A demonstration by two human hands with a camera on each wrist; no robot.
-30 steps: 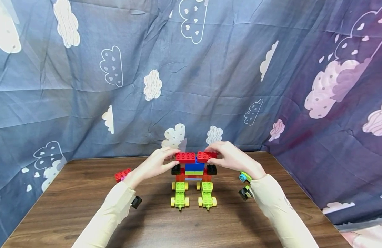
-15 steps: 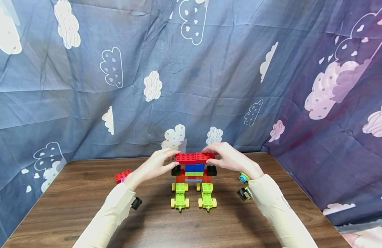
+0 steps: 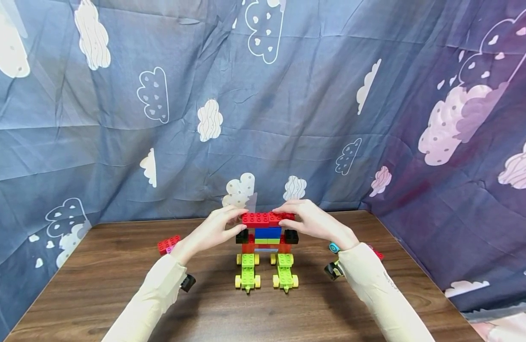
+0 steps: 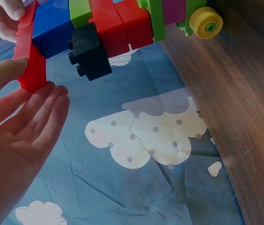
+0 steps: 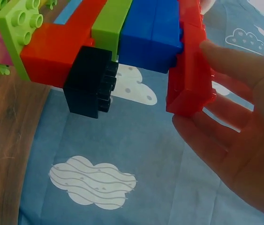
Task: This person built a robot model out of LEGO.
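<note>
Multicoloured studded plastic brick figure stands centred on the brown wood-grain table, upright. Left hand at its ten o'clock, right hand at two; each pinches one end of the red two-brick plastic bar on top, thumb one side, fingers the other. Hold at both ends probably keeps the bar level and shares pressure; cannot tell if fully seated. Lime-green plastic base with yellow wheels at seven, matching lime-green base at five, parallel, presumably wide feet against tipping. Blue plastic blocks directly under the bar, likely its support. Black plastic brick at ten, black twin brick at two, likely balancing each other. Loose red studded plastic brick at nine, well apart, perhaps spare. Small loose black plastic brick at eight, likewise.
</note>
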